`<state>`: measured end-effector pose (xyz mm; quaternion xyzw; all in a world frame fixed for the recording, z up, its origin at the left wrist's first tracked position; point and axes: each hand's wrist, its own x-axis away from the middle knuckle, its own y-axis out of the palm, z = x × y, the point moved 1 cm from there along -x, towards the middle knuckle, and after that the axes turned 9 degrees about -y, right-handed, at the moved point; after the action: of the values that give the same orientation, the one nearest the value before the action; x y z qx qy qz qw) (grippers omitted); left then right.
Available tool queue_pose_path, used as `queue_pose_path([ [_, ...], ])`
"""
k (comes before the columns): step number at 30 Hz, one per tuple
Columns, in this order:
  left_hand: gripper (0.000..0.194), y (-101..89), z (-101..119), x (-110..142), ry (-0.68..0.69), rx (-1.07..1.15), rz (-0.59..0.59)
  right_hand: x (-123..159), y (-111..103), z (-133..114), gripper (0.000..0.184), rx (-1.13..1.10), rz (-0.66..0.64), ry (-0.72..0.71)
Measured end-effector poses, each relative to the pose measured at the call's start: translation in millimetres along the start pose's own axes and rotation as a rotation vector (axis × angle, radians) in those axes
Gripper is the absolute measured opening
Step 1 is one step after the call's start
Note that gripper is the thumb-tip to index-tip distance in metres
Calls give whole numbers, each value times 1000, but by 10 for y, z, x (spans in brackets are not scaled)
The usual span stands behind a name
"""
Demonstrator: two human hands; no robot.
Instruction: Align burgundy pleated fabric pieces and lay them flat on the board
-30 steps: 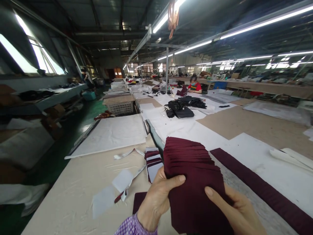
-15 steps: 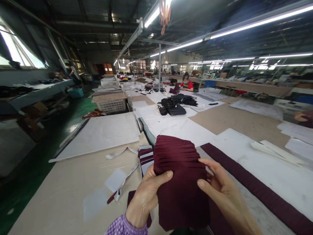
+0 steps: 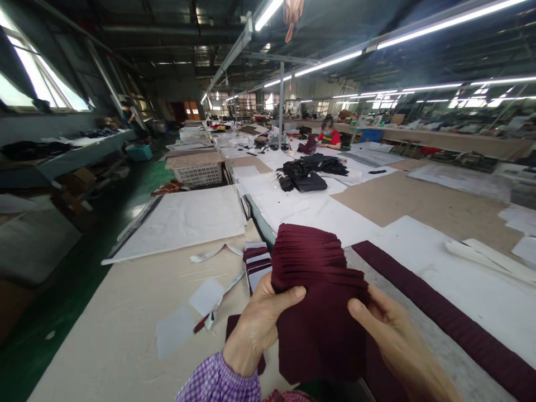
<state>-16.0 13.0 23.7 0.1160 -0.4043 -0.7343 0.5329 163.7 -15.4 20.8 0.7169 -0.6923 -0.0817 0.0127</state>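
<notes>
A fanned stack of dark maroon cut fabric pieces (image 3: 318, 296) is held up in front of me over the cutting table (image 3: 125, 335). My left hand (image 3: 259, 324) grips its left edge, thumb across the top piece. My right hand (image 3: 393, 340) holds the right edge, thumb pressed on the cloth, fingers behind it. A smaller pile of maroon and white pieces (image 3: 256, 262) lies on the table just beyond my left hand. A long maroon fabric strip (image 3: 439, 318) runs along the table to the right.
White paper scraps (image 3: 205, 296) and strips lie on the table at left. A large white sheet (image 3: 188, 220) lies further back, with black fabric bundles (image 3: 307, 176) beyond it. A person in red (image 3: 329, 135) sits far off. A green-floored aisle (image 3: 84, 262) and shelves run along the left.
The view has shifted slightly. My right hand has slid along the stack's right edge, from an open-fingered touch to a thumb-on grip. The stack stays fanned in both hands.
</notes>
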Motion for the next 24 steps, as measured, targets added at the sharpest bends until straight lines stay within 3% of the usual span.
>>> queue_pose_path([
  [5, 23, 18, -36, -6, 8, -17, -46, 29, 59, 14, 42, 94, 84, 143],
  [19, 26, 7, -47, -8, 6, 24, -21, -8, 119, -54, 43, 155, 87, 86],
  [24, 24, -33, -66, -15, 12, 10, -6, -34, 79, -49, 34, 185, 32, -1],
])
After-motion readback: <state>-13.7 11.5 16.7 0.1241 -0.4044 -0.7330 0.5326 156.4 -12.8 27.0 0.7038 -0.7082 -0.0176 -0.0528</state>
